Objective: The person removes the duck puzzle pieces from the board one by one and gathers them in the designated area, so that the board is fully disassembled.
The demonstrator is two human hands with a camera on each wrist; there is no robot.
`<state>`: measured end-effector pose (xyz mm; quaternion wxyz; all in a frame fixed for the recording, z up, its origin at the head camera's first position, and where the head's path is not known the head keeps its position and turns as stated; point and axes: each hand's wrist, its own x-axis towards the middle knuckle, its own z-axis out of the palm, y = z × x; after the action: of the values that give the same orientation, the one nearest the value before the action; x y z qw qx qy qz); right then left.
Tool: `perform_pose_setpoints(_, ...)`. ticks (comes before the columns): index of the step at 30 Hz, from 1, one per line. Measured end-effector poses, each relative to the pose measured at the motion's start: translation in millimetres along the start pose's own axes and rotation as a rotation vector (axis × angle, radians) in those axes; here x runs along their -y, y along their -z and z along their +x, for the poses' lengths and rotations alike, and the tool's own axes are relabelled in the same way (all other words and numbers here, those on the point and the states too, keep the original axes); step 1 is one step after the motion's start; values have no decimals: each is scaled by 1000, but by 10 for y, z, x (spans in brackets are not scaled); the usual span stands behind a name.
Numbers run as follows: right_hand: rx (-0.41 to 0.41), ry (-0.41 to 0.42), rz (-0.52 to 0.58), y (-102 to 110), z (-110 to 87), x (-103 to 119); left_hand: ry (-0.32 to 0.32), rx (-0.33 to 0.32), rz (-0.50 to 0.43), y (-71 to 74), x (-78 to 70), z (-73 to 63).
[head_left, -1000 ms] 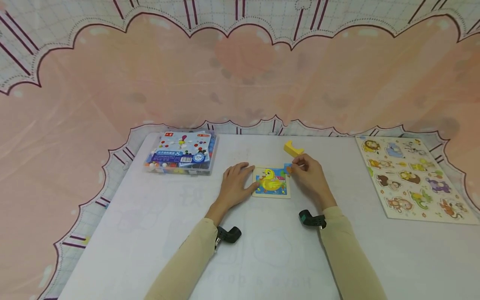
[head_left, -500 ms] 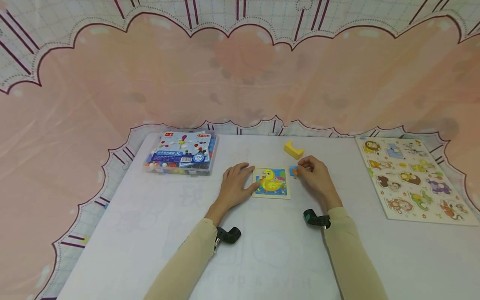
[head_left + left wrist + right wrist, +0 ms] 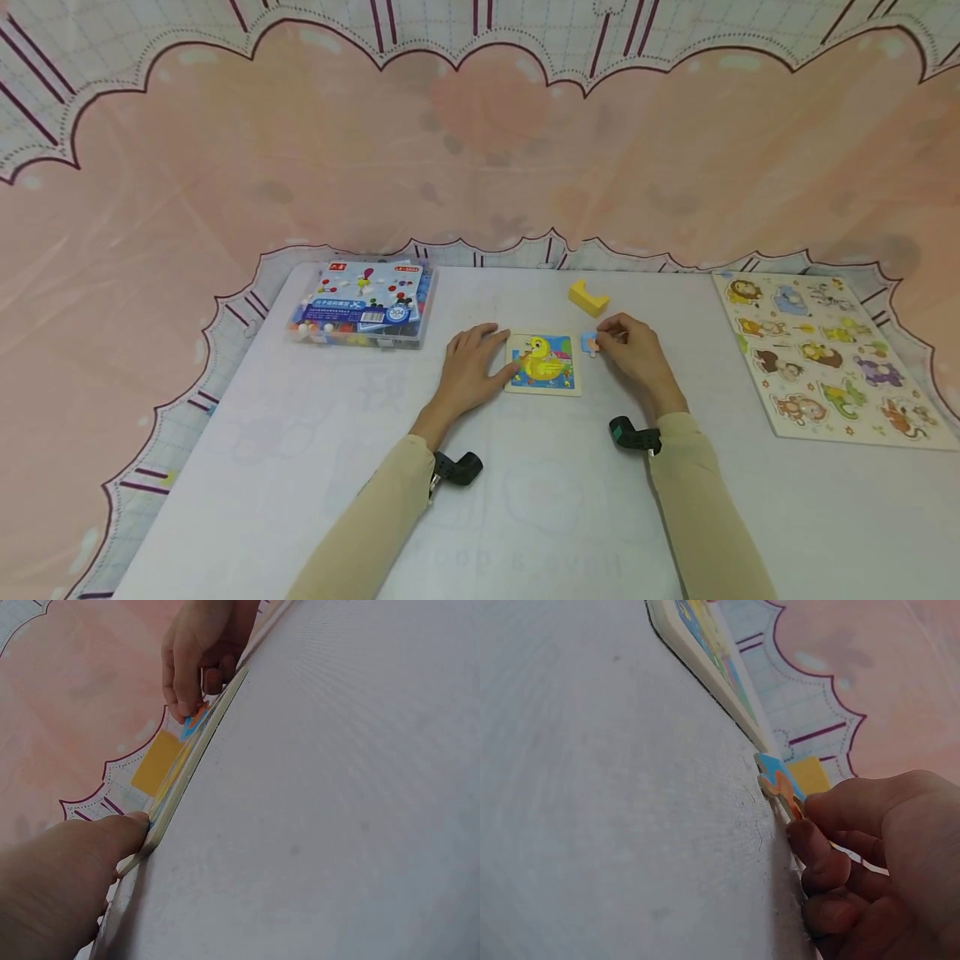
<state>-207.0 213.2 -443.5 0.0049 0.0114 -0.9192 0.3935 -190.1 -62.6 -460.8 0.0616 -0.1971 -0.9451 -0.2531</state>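
In the head view, a small square wooden puzzle (image 3: 547, 367) with a yellow duck picture lies mid-table. My left hand (image 3: 474, 367) rests at its left side, fingers spread, the thumb (image 3: 131, 829) pressing on the frame's edge. Just right of the puzzle, my right hand (image 3: 632, 354) pinches a small blue and orange puzzle piece (image 3: 778, 778) between thumb and fingertips. In the right wrist view that piece is close over the table, near the corner of the puzzle frame. My other right fingers are curled under, and part of the piece is hidden by the fingertips.
Behind the right hand sits a yellow notched block (image 3: 588, 298). A clear plastic box (image 3: 360, 304) with a printed blue sheet and colourful parts stands at the back left. On the right lies a large animal puzzle board (image 3: 832, 358). A patterned peach curtain (image 3: 480, 150) hangs behind the white table.
My right hand has drawn the puzzle piece from the top right corner of the duck puzzle a short way right, onto the table beside it. The left hand has stayed in place.
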Motion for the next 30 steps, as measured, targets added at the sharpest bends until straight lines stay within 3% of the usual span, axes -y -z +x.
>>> perform_pose_setpoints(19, 30, -42, -5, 17, -8, 32, 12, 13, -17, 6, -7, 1)
perform_pose_setpoints(30, -31, 47, 35, -83, -29, 124, 4, 15, 9, 29, -24, -9)
